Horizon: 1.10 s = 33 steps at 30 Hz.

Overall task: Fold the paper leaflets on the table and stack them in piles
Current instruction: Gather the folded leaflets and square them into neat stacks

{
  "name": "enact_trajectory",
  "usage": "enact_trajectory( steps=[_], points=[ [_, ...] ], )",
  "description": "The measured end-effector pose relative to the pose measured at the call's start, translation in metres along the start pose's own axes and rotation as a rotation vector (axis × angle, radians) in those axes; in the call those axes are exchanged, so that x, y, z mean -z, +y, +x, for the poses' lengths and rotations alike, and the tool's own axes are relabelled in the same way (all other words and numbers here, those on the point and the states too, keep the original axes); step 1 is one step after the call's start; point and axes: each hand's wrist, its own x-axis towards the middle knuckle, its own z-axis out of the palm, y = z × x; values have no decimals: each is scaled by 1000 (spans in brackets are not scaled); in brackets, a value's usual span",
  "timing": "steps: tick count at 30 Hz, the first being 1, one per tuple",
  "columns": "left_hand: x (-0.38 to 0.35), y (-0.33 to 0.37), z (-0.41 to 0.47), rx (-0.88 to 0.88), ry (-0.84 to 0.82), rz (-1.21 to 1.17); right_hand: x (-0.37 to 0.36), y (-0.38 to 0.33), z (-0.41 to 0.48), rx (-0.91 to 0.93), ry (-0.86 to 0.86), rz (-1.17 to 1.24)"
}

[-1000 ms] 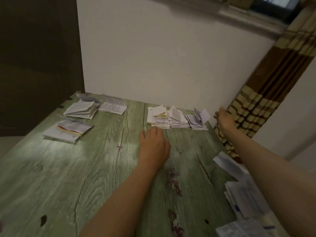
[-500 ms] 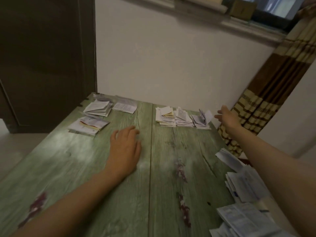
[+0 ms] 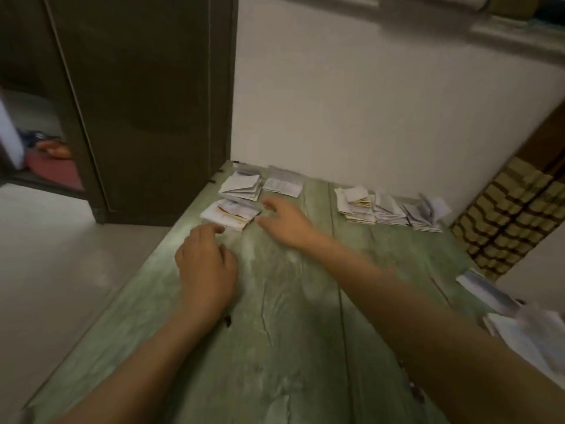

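Folded leaflets lie in piles on the far part of the green wooden table [image 3: 275, 332]. A pile with red and yellow print [image 3: 230, 213] sits far left, with a white pile [image 3: 243, 185] and a flat leaflet [image 3: 282, 185] behind it. Three more piles [image 3: 388, 208] stand in a row at the far right. My left hand [image 3: 206, 267] rests over the table with loosely curled fingers, just short of the red-and-yellow pile. My right hand [image 3: 286, 221] is spread beside that pile's right edge, thumb and forefinger apart, holding nothing.
Unfolded leaflets [image 3: 526, 328] lie heaped at the table's right edge. A dark wooden door [image 3: 146, 102] stands beyond the left corner, a white wall behind the table, and a brown patterned curtain [image 3: 513, 209] to the right. The floor drops away on the left.
My right hand has swung from the far right piles across to the left pile. My left hand has slid left and forward toward it. The view has turned left.
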Motion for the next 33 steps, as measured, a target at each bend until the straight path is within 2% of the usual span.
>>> enact_trajectory(
  steps=[3, 7, 11, 18, 21, 24, 28, 31, 33],
  points=[
    [9, -9, -1, 81, 45, -47, -32, -21, 27, 9, 34, -101],
    [17, -10, 4, 133, 58, -126, -43, -21, 39, -16, -38, -99],
    [20, -7, 9, 180, 37, -181, -54, -16, 37, -15, -18, -321],
    [19, -8, 10, 280, 14, -244, -43, -32, 57, -212, -37, -263],
    [20, -8, 12, 308, 12, -253, -41, -46, 60, -332, -192, -140],
    [25, -6, 17, 382, 14, -251, -42, -54, 50, -351, -268, -70],
    [27, -12, 25, 542, -13, -339, -47, -60, 22, -278, -234, 60],
    [32, -11, 28, 624, -41, -444, -43, -57, -8, -223, -126, 423],
    [36, -5, 26, 637, -133, -537, -39, -53, -32, -226, -103, 689]
  ],
)
